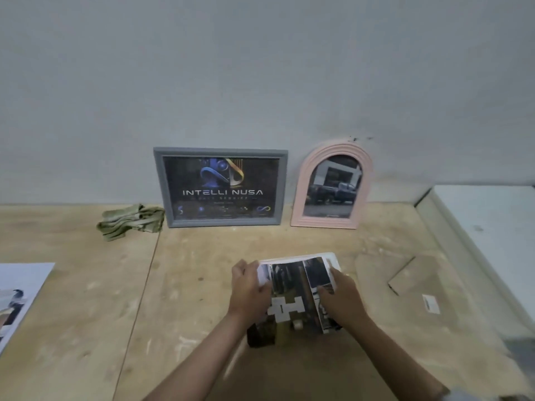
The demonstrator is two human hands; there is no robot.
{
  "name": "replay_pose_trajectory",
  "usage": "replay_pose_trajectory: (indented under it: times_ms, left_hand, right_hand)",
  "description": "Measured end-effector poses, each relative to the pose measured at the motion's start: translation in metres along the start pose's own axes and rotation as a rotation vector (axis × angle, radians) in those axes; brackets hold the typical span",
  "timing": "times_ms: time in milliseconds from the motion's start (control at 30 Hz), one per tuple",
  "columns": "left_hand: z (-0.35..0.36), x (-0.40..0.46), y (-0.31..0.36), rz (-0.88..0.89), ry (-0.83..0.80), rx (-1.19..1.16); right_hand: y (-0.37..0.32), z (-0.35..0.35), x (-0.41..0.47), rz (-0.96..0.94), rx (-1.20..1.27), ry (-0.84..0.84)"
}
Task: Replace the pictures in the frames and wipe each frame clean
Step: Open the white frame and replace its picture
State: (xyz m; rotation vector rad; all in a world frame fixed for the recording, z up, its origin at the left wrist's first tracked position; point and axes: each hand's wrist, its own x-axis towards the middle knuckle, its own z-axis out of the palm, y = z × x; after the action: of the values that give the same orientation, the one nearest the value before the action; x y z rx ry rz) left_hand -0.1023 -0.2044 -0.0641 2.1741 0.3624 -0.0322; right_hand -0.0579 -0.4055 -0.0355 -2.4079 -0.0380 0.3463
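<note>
Between the left hand [249, 290] and right hand [338, 299], both gripping the printed pictures [295, 282], sheets could crease if squeezed unevenly.

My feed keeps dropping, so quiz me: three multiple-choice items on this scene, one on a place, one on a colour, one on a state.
1. Where is the cloth?
A. left of the grey frame
B. on the print
C. under the pink frame

2. What colour is the arched frame?
A. grey
B. pink
C. black

3. What are the hands doing?
A. hanging idle
B. wiping a frame
C. holding the print

Answers:
1 A: the cloth lies on the table beside the grey frame's left edge.
2 B: the arched frame is pink.
3 C: the left hand and right hand grip the print's sides.
</note>
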Motion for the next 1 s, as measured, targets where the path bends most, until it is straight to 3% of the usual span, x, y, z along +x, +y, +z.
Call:
replay_pose_trajectory:
  times_ms: [100, 200, 300, 400, 800, 1000]
  left_hand:
    - [0.013, 0.002, 0.019, -0.060, -0.046, 0.002]
    - [0.022, 0.004, 0.013, 0.082, -0.092, 0.150]
    - [0.027, 0.008, 0.003, 0.009, -0.226, 0.334]
    - [0.030, 0.007, 0.001, -0.005, -0.288, 0.453]
    - [0.033, 0.008, 0.013, 0.036, -0.359, 0.648]
    - [0.034, 0.000, 0.020, 0.080, -0.276, 0.607]
  right_hand:
    - [0.031, -0.004, 0.011, -0.016, -0.175, -0.068]
    - [0.044, -0.004, 0.018, -0.091, -0.289, -0.098]
    - [0.058, -0.001, 0.022, -0.197, -0.416, -0.181]
    - [0.069, 0.003, 0.019, -0.291, -0.552, -0.143]
    - [0.100, 0.006, 0.014, -0.373, -0.502, -0.123]
    - [0.100, 0.001, 0.013, -0.440, -0.398, -0.041]
